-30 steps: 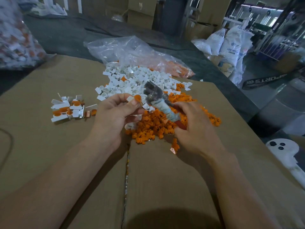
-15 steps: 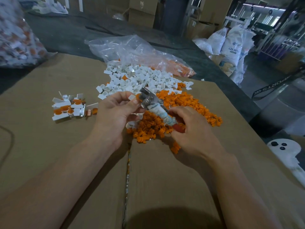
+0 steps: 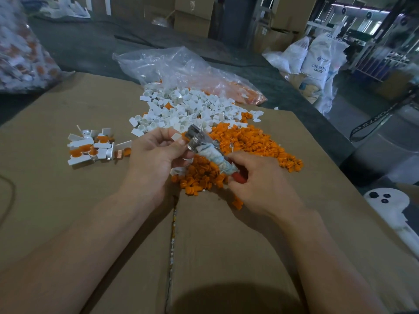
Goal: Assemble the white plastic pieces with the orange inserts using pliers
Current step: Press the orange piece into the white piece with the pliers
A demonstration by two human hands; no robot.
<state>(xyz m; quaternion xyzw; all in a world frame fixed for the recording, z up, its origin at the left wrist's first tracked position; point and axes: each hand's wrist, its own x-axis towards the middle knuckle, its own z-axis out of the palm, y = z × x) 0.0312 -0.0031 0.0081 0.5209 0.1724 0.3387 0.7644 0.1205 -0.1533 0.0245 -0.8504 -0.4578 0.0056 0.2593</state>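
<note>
Since 1 second ago the pliers (image 3: 205,145) have swung left, their metal head now against the white piece (image 3: 176,136) pinched in the left hand (image 3: 156,159) between thumb and fingers. The right hand (image 3: 260,184) curls its fingers round the cloth-wrapped handles, above the orange inserts (image 3: 247,143) heaped beside the white pile (image 3: 181,109) on the cardboard (image 3: 226,245).

Warehouse or factory floor: stacked cartons (image 3: 192,17), resin sacks (image 3: 319,62), metal racking (image 3: 353,17), cardboard worktop (image 3: 68,200) heaped with plastic parts (image 3: 181,109).
</note>
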